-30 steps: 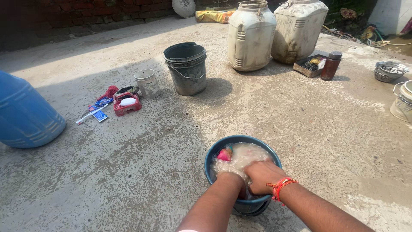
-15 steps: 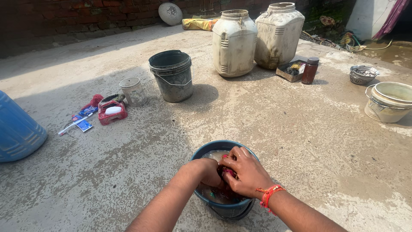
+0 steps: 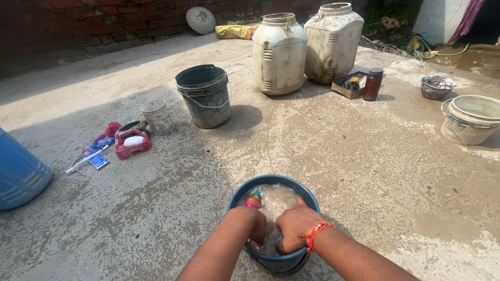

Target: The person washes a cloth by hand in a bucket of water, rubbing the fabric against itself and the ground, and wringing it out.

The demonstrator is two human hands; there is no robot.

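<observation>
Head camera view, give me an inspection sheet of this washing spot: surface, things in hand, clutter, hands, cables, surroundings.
Surface: concrete floor, wet patches, part shade.
Job's things: blue tub of cloudy water; pink cloth at the waterline.
Clutter: grey bucket, small white pot, red soap dish, toothbrush, two white drums, brown jar, metal bowl, cream bucket, blue barrel.
Grippers: left hand and right hand both dipped in the tub; grip hidden by water.
Cables: hoses or cords heaped far right.
Surroundings: brick wall behind.
</observation>
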